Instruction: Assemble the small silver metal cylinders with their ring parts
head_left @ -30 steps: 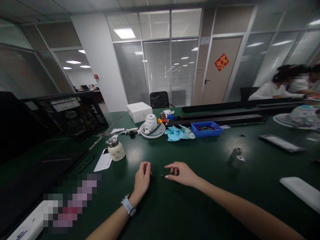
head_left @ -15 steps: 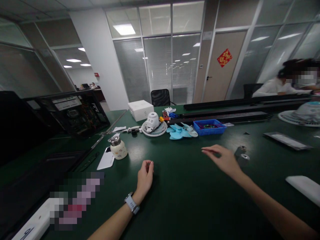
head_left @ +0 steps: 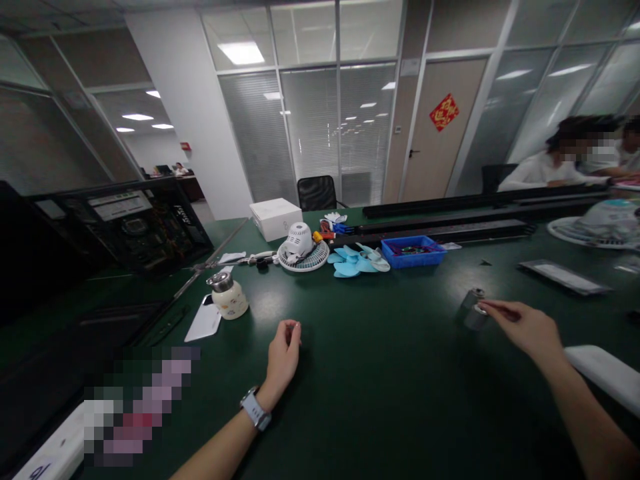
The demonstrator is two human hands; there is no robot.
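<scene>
My left hand (head_left: 284, 352) rests on the green table (head_left: 370, 373) with its fingers curled together; whether anything small is inside is hidden. A watch with a light strap (head_left: 255, 408) is on that wrist. On the right, my right hand (head_left: 523, 327) has thumb and fingertips pinched together at the top of the nearer of two small grey cylinders (head_left: 475, 318). The other grey cylinder (head_left: 472, 298) stands just behind it. I cannot make out whether something tiny is between the fingertips.
A cream jar (head_left: 231, 300) stands beside a white phone-like slab (head_left: 204, 321) on the left. Farther back are a white box (head_left: 277, 219), fan parts (head_left: 303, 256), blue blades (head_left: 346, 265) and a blue tray (head_left: 415, 260). People sit at the far right.
My right hand has moved right, to the nearer grey cylinder, and its fingertips have come together. The view has shifted slightly. My left hand stays curled on the table.
</scene>
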